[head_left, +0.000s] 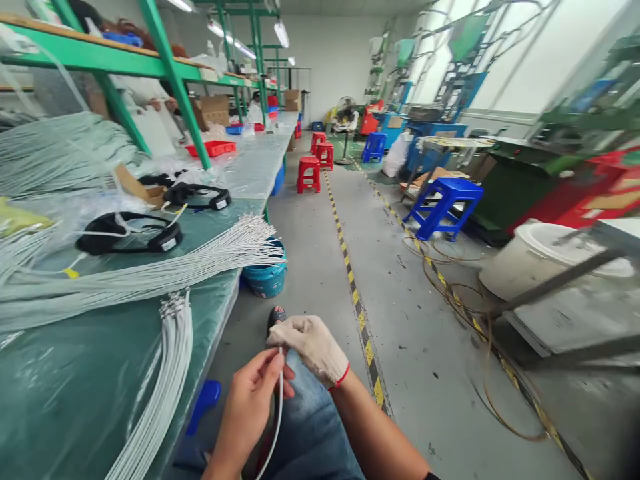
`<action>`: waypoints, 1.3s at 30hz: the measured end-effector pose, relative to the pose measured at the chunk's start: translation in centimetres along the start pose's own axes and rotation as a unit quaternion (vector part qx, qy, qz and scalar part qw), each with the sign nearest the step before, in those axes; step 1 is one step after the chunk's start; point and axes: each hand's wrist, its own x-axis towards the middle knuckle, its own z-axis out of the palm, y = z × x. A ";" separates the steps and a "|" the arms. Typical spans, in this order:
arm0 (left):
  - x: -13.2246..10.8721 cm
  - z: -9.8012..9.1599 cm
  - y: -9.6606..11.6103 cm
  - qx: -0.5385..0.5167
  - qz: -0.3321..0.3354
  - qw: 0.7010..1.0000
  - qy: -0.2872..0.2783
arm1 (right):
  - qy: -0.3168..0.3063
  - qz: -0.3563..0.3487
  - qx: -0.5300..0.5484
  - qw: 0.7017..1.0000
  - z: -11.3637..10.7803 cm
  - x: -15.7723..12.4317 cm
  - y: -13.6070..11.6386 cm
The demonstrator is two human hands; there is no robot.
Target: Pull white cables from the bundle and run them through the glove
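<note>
Above my lap, my bare left hand (253, 400) pinches a thin white cable (278, 420), whose length hangs down between my legs. My right hand (313, 347), in a white knitted glove with a red cuff edge, closes over the cable's upper end just above my left fingertips. That end is hidden inside the glove. To the left, a bundle of grey-white cables (173, 360) hangs toward the table's front edge. A larger cable bundle (200, 267) lies across the green table (60, 400), its tips sticking out past the edge.
A teal bucket (265, 280) stands on the floor under the cable tips. Black strap-like items (133, 235) and a red tray (213, 148) are on the table. Red stools (309, 175), a blue stool (445, 203), a white tub (550, 253) and a loose hose (487, 373) are on the floor.
</note>
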 end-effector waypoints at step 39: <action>-17.2 -11.1 -8.7 0.638 0.173 0.679 0.319 | -0.390 -0.168 -0.400 0.812 12.6 -5.0 6.6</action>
